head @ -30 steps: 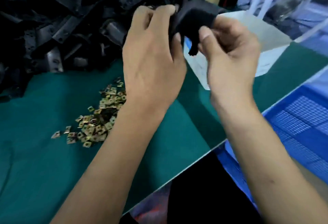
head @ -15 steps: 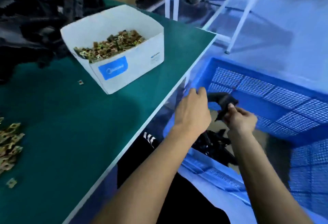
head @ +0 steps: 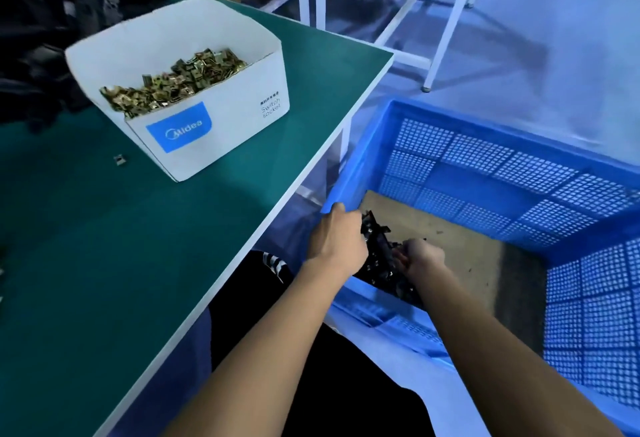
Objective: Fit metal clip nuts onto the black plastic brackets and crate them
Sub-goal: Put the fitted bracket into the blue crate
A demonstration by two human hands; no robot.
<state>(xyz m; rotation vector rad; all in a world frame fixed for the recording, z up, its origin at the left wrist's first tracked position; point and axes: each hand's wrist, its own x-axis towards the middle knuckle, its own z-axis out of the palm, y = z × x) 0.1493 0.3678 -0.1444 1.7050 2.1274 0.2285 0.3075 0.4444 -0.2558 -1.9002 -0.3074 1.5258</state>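
Observation:
Both of my hands are down inside the blue mesh crate [head: 450, 121] beside the table. My right hand [head: 420, 258] curls its fingers around a black plastic bracket [head: 398, 250] just above a small heap of black brackets [head: 375, 265] lying in the crate's near left corner. My left hand [head: 336, 235] hangs next to the same heap by the crate's left wall; its fingers point down behind the hand and their hold is hidden. A white cardboard box [head: 214, 138] on the table holds several brass-coloured clip nuts [head: 173, 80].
The green table [head: 138, 246] carries one loose clip nut [head: 120, 159] and a dark heap of brackets [head: 34, 55] at the far left. Brown cardboard [head: 457, 239] lines the crate's bottom. White frame legs [head: 446, 31] stand on the floor behind.
Both hands carried the bracket from above the table rightward and down into the crate; since half a second ago they have sunk lower, onto the bracket heap. The view has swung right.

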